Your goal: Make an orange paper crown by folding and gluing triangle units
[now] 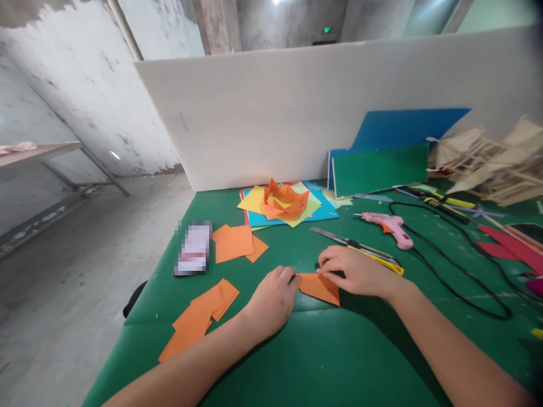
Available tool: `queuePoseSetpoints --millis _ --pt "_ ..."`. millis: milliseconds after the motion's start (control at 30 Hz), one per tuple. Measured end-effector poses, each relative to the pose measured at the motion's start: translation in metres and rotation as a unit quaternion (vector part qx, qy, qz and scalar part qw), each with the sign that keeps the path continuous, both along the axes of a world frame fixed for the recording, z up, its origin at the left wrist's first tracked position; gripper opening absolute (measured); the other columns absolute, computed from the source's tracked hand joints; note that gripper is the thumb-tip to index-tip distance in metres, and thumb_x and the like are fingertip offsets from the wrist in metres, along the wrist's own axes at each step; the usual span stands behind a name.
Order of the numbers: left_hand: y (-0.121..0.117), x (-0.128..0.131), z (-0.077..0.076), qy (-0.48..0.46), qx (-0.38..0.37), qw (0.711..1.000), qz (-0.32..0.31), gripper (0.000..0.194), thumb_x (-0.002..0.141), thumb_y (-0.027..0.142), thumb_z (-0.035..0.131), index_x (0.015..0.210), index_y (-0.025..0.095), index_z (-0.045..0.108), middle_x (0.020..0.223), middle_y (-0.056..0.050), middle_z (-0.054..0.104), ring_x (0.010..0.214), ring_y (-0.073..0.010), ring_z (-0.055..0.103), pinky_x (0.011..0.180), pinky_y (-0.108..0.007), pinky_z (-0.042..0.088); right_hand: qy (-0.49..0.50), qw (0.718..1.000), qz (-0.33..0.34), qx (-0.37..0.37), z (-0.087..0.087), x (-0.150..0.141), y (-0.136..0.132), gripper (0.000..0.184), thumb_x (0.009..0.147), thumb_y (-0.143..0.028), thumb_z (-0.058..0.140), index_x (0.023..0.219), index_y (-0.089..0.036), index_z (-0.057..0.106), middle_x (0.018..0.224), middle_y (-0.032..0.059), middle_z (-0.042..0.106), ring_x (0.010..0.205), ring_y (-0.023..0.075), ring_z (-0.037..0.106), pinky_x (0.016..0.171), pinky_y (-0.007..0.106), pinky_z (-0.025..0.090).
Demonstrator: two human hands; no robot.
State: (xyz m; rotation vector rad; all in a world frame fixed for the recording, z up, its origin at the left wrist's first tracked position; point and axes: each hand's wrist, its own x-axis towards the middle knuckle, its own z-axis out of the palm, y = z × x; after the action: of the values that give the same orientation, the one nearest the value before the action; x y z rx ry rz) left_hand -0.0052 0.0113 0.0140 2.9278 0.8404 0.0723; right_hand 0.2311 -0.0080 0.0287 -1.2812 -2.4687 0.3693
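Note:
A folded piece of orange paper (320, 288) lies between my hands on the green table. Its left corner is pinched in my left hand (274, 299), whose fingers are closed. Along the paper's upper right edge, my right hand (345, 268) grips with thumb and fingers together. Just beyond the right hand rests a yellow-and-black utility knife (373, 251) with its blade out. Loose orange paper squares (234, 244) sit to the upper left, and more orange sheets (195, 316) are spread beside my left forearm. Farther back, an orange folded-paper ring (286, 200) stands on colored sheets.
A phone (193, 249) lies near the table's left edge. To the right are a pink glue gun (390, 226) with a black cord, red pieces (513, 246) and a wooden stick model (492, 161). Green board (382, 169) and a white panel (263, 113) stand behind.

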Motion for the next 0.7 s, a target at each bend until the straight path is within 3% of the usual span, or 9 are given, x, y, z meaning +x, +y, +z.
queuePoseSetpoints --millis 133,300,400,533,633,700 --pt "-0.0003 -0.0006 -0.0006 0.006 0.007 1.000 0.003 0.030 0.088 0.013 0.039 0.116 0.015 0.051 0.107 -0.011 0.053 0.100 -0.0240 0.050 0.086 -0.039 0.047 -0.032 0.999 0.005 0.024 0.0014 0.0103 -0.0010 0.021 0.084 -0.018 0.053 0.078 -0.021 0.073 0.086 0.0063 0.065 0.082 0.0185 0.057 0.077 0.032 0.043" --pt "-0.0010 -0.0008 -0.0012 -0.007 0.014 1.000 0.002 0.029 0.088 0.011 0.039 0.114 0.015 0.051 0.107 -0.011 0.053 0.104 -0.0238 0.049 0.089 -0.038 0.046 -0.010 0.999 0.001 0.035 -0.0006 0.0071 -0.0018 0.028 0.083 -0.017 0.051 0.101 -0.023 0.072 0.092 0.0066 0.064 0.084 0.0181 0.058 0.076 0.031 0.044" --pt "-0.0007 -0.0002 -0.0007 -0.006 0.010 1.000 0.002 0.030 0.087 0.010 0.039 0.114 0.014 0.051 0.110 -0.011 0.053 0.108 -0.0243 0.047 0.091 -0.038 0.045 -0.017 0.999 0.012 0.028 -0.0006 0.0042 -0.0014 0.023 0.085 -0.021 0.051 0.088 -0.021 0.074 0.086 0.0064 0.064 0.080 0.0172 0.057 0.073 0.030 0.043" --pt "0.0007 -0.0002 0.0000 -0.002 0.003 1.000 -0.005 0.030 0.088 0.011 0.038 0.115 0.014 0.051 0.115 -0.011 0.053 0.108 -0.0242 0.048 0.090 -0.039 0.046 -0.042 0.998 0.001 0.042 0.0016 0.0059 -0.0007 0.031 0.088 -0.024 0.048 0.067 -0.018 0.069 0.077 0.0065 0.063 0.074 0.0171 0.055 0.071 0.031 0.041" --pt "0.0011 -0.0005 0.0004 -0.002 0.003 1.000 -0.005 0.028 0.088 0.012 0.038 0.113 0.015 0.052 0.113 -0.011 0.053 0.106 -0.0241 0.048 0.089 -0.038 0.046 -0.035 0.998 -0.017 0.045 0.0030 0.0066 -0.0009 0.031 0.090 -0.024 0.047 0.069 -0.018 0.069 0.079 0.0067 0.063 0.075 0.0177 0.055 0.072 0.032 0.042" --pt "0.0010 -0.0007 0.0007 0.002 0.005 1.000 0.001 0.026 0.088 0.013 0.039 0.111 0.015 0.053 0.109 -0.011 0.054 0.104 -0.0242 0.049 0.088 -0.038 0.046 -0.012 0.999 -0.026 0.038 0.0035 0.0039 -0.0016 0.025 0.090 -0.028 0.049 0.083 -0.020 0.072 0.086 0.0072 0.064 0.082 0.0190 0.057 0.076 0.032 0.043"
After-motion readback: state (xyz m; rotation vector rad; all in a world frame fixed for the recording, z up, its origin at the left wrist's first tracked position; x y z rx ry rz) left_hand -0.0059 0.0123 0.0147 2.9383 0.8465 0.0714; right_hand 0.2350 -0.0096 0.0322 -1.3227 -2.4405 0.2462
